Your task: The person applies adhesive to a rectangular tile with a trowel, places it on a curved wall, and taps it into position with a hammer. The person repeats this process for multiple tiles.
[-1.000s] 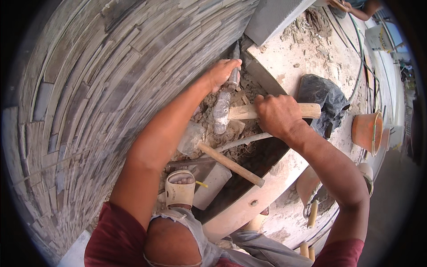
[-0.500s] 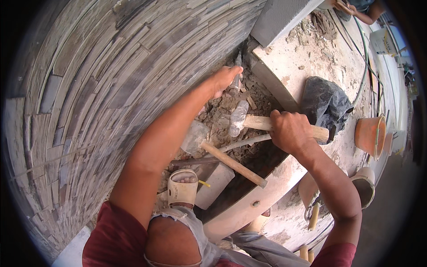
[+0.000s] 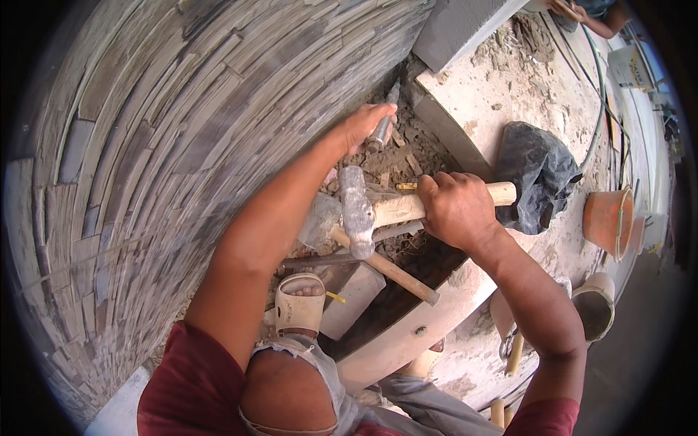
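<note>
My left hand (image 3: 366,126) is closed around a metal chisel (image 3: 379,135), whose far end points into the corner between the stone-clad wall and a concrete block. My right hand (image 3: 459,211) grips the wooden handle of a hammer (image 3: 357,212) held over the trench. The hammer's dusty head hangs nearer to me than the chisel's butt end, apart from it. Below it lies a second wooden-handled tool (image 3: 403,276), its dusty head partly hidden. Broken rubble (image 3: 416,145) fills the trench around the chisel.
The stone-clad wall (image 3: 167,145) rises along the left. A black plastic bag (image 3: 534,174) sits on the ledge at right, with an orange bucket (image 3: 607,221) and a pale bucket (image 3: 594,305) beyond. Another person's hand (image 3: 571,10) shows at the far top right.
The hammer has swung left and toward me, away from the chisel, with more of its handle end tilted up. My left hand and the chisel have shifted only slightly.
</note>
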`<state>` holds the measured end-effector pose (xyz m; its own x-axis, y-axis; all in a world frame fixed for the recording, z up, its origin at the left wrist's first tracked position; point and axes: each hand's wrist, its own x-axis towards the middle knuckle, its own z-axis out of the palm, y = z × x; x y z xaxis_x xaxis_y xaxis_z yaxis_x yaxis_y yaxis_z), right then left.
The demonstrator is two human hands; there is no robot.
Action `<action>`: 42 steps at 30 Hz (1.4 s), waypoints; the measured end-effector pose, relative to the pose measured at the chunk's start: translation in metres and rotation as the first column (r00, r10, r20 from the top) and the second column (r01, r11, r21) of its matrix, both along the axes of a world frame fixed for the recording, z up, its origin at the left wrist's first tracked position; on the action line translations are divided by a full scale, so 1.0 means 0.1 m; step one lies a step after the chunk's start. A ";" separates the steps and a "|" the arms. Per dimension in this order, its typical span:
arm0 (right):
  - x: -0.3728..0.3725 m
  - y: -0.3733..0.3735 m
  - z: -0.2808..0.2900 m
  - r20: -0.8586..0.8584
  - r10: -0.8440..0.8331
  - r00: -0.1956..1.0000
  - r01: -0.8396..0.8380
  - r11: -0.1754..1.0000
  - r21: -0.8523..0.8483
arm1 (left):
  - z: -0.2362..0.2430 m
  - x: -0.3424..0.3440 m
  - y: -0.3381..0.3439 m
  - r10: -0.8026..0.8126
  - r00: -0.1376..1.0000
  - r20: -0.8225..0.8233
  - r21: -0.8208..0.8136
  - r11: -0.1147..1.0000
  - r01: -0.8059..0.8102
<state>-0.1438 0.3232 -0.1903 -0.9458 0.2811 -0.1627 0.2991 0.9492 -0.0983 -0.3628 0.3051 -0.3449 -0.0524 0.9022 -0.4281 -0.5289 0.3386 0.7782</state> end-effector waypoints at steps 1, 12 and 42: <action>-0.10 0.10 -0.04 0.138 -0.161 0.977 0.157 0.987 0.039 | 0.00 -0.03 0.01 0.002 1.000 -0.026 0.012 1.000 -0.002; 0.34 -0.44 0.29 0.105 -0.037 0.994 0.054 0.983 -0.174 | 0.11 0.17 -0.02 -0.064 0.820 -0.569 -0.206 0.976 -0.067; 0.44 -1.18 0.42 0.056 -0.992 0.110 0.034 -0.053 -0.998 | 0.62 0.90 -0.05 0.530 0.846 -0.067 -0.144 0.834 -0.533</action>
<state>-0.1001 0.2048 -0.1483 -0.2559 0.9055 -0.3385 -0.0330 -0.3581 -0.9331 -0.2727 0.2999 -0.2830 -0.5167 0.6570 -0.5490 -0.6437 0.1246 0.7551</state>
